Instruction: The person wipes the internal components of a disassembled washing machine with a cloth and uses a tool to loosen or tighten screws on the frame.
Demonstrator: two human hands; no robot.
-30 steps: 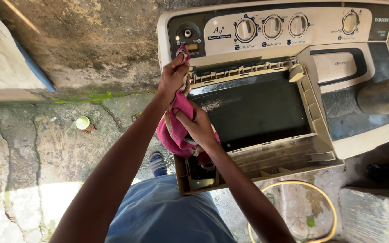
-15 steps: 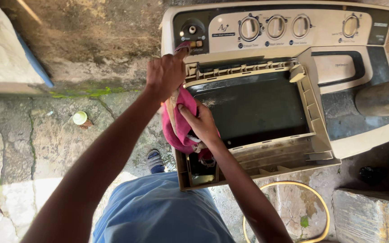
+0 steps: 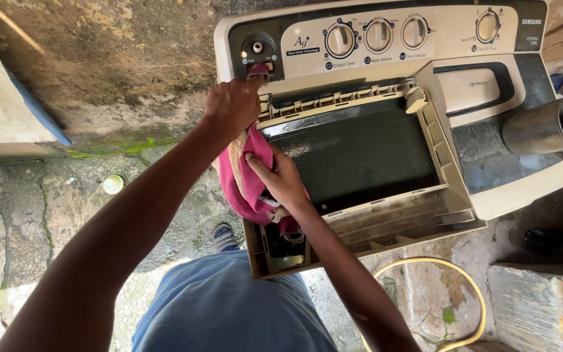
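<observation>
A twin-tub washing machine [image 3: 490, 169] is standing against the far wall, its dark lid [image 3: 353, 153] lying open. A pink cloth [image 3: 247, 186] is hanging over the tub's left rim, mostly outside. The left hand [image 3: 230, 107] is gripping the cloth's top end near the control panel [image 3: 386, 36], while the right hand [image 3: 280, 177] is pressing it with loosely curled fingers.

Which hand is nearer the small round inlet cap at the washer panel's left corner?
Left. The left hand is just below the cap; the right hand rests lower, on the pink cloth.
</observation>
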